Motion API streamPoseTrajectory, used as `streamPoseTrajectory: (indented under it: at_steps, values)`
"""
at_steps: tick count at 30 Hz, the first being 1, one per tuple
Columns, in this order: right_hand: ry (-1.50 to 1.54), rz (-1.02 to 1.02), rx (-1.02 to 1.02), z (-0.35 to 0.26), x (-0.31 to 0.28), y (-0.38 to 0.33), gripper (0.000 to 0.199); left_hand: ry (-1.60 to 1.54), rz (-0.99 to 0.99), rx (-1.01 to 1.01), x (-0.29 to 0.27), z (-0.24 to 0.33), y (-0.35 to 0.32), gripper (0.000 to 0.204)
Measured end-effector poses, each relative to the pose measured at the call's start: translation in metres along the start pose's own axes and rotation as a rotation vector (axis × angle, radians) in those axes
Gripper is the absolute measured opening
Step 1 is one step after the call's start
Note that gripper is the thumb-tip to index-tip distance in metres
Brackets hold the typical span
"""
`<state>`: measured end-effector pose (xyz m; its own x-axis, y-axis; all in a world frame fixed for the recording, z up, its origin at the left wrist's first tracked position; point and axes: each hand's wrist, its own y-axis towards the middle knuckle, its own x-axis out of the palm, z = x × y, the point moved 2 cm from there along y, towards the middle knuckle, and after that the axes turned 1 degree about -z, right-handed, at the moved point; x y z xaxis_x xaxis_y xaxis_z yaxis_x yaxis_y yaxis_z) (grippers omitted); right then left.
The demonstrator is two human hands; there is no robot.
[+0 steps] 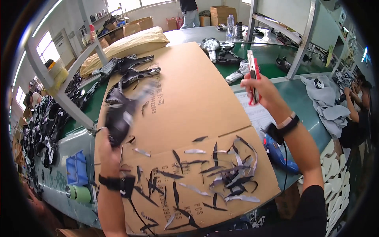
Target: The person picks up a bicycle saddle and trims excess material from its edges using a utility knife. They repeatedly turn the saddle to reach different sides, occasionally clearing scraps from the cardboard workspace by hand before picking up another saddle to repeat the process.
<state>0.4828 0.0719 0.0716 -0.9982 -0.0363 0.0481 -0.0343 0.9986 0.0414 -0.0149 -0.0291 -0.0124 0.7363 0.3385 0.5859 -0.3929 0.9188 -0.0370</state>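
My left hand (pixel 110 152), smeared by motion, is closed on the near end of a black shoe upper (pixel 119 118) over the left side of a cardboard sheet (pixel 197 94). The upper's far end is blurred. In my right hand (pixel 263 90), raised above the sheet's right edge, is a red and silver utility knife (pixel 253 71), its silver end pointing up. More black and grey shoe uppers (pixel 134 75) lie at the sheet's far left. Cut black and grey strips (pixel 233 175) are scattered over its near part, thickest at the right.
Left of the sheet stand a blue plastic bin (pixel 76 169) and a green roll (pixel 77 193), near piled uppers (pixel 43 130). Metal posts (pixel 69 104) rise close by. At right lie printed paper (pixel 256 114), a blue tool (pixel 279 155) and white pieces (pixel 335 177). Other people (pixel 357 102) sit beyond.
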Motion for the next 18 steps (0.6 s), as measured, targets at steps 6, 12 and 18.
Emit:
streamPoseTrajectory:
  at_steps: [6, 12, 18]
  values:
    - [0.064, 0.315, 0.316, 0.135, -0.075, 0.172, 0.032, 0.152, -0.056, 0.042, 0.015, -0.032, 0.056, 0.033]
    - [-0.358, 0.199, 0.305, 0.156, -0.037, 0.216, 0.027, 0.453, -0.107, -0.145, 0.049, -0.03, 0.023, 0.018]
    - [0.095, 0.141, 0.151, 0.092, -0.089, 0.211, 0.016, 0.643, -0.286, -0.133, 0.082, -0.025, 0.003, 0.015]
